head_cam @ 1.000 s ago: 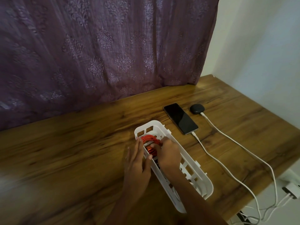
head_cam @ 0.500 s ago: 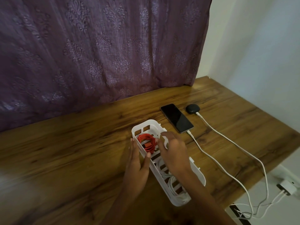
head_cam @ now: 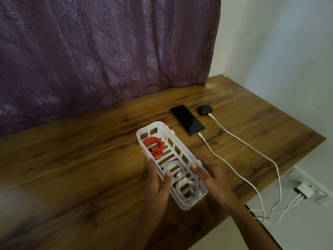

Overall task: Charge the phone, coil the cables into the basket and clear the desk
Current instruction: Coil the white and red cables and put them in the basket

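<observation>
A long white slotted basket (head_cam: 156,127) lies on the wooden desk (head_cam: 81,159). Inside it a coiled red cable (head_cam: 154,145) fills the far end and coiled white cables (head_cam: 187,190) fill the near end. My left hand (head_cam: 159,181) rests against the basket's left wall, thumb over the rim. My right hand (head_cam: 211,173) lies with straight fingers along the right rim. A black phone (head_cam: 187,120) lies screen up to the right of the basket, with a white charging cable (head_cam: 216,157) plugged into its near end.
A black earbud case (head_cam: 205,110) sits right of the phone with a second white cable (head_cam: 252,147) plugged in. Both cables run off the desk's right edge to a white charger (head_cam: 304,193) in a wall socket. A purple curtain (head_cam: 108,51) hangs behind the desk.
My right hand has come out of the basket's far end, leaving the red coil there, and now lies on the right rim. My left hand slid nearer along the left wall.
</observation>
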Demonstrator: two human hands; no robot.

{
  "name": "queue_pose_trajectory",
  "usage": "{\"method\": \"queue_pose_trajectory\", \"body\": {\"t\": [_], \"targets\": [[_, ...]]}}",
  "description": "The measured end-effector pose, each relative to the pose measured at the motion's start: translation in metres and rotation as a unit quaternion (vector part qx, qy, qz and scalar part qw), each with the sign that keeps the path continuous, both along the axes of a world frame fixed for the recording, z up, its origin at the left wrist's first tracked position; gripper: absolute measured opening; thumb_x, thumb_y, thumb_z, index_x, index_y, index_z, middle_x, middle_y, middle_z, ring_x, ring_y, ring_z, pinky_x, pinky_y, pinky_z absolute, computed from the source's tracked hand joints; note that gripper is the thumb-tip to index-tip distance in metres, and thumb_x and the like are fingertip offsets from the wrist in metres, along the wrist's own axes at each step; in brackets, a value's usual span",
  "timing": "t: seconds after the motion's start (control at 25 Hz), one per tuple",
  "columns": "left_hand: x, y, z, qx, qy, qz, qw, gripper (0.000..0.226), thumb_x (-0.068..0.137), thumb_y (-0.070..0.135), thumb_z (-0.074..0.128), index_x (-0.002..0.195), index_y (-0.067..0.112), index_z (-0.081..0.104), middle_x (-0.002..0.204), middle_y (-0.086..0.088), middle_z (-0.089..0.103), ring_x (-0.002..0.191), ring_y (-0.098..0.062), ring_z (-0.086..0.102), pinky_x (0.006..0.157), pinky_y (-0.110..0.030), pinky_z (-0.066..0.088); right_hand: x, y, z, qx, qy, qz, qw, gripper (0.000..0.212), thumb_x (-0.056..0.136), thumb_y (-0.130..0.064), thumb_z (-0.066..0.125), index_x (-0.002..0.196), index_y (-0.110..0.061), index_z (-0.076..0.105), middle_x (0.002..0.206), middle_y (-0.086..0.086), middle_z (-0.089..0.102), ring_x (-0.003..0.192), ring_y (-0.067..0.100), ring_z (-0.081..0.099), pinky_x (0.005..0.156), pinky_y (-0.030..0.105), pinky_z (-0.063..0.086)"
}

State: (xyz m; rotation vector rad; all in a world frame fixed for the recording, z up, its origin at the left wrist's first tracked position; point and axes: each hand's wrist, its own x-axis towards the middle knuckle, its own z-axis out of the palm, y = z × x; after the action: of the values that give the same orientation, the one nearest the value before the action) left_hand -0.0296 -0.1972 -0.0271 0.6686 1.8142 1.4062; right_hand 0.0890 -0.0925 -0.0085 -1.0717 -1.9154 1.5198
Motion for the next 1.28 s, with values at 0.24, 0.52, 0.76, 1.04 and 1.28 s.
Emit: {"method": "queue_pose_trajectory", "body": {"t": [0.24,0.52,0.76,1.04,1.28], "targets": [[0.002,0.002,-0.010,0.027,-0.054,0.019,0.998,0.064,0.092,0.030,0.046,0.143,0.042,0.010,0.144,0.004,0.040,0.124,-0.017,0.048,0.102,-0.045,0.043,0.002,0.000,-0.021,-0.030,0.034,-0.041,0.998,0.025,0.096,-0.021,0.041,0.117,-0.023,0.056,0.108,-0.002,0.066,0.096,0.015,0.066,0.075,0.028,0.057],[0.001,-0.005,0.001,0.052,-0.084,-0.012,0.995,0.065,0.090,0.022,0.052,0.143,0.039,0.018,0.130,0.009,0.054,0.109,-0.003,0.056,0.074,-0.015,0.051,0.009,-0.007,-0.006,-0.027,0.030,-0.065,0.997,0.023,0.096,-0.018,0.042,0.107,-0.026,0.060,0.093,-0.009,0.068,0.083,0.004,0.068,0.068,0.023,0.056],[0.007,0.017,0.033,0.085,-0.056,-0.066,0.993,0.063,0.089,0.026,0.055,0.140,0.043,0.022,0.131,0.011,0.055,0.115,-0.009,0.056,0.082,-0.022,0.053,0.031,0.002,0.033,-0.016,0.081,-0.117,0.990,0.021,0.095,-0.020,0.045,0.109,-0.023,0.060,0.098,-0.003,0.069,0.084,0.008,0.068,0.069,0.027,0.057],[0.036,0.118,0.077,0.154,-0.012,-0.128,0.980,0.065,0.090,0.020,0.054,0.143,0.036,0.021,0.128,0.005,0.057,0.106,-0.007,0.060,0.067,-0.014,0.052,0.068,0.074,0.094,0.052,0.123,-0.224,0.965,0.017,0.092,-0.017,0.051,0.101,-0.014,0.065,0.088,0.001,0.070,0.076,0.015,0.069,0.064,0.029,0.056],[0.072,0.242,0.091,0.171,0.019,-0.165,0.971,0.065,0.090,0.020,0.054,0.144,0.033,0.020,0.129,0.004,0.056,0.108,-0.010,0.059,0.063,-0.009,0.052,0.105,0.188,0.101,0.082,0.151,-0.319,0.932,0.017,0.087,-0.013,0.059,0.101,-0.014,0.068,0.090,0.005,0.072,0.077,0.024,0.070,0.069,0.042,0.059]]}}
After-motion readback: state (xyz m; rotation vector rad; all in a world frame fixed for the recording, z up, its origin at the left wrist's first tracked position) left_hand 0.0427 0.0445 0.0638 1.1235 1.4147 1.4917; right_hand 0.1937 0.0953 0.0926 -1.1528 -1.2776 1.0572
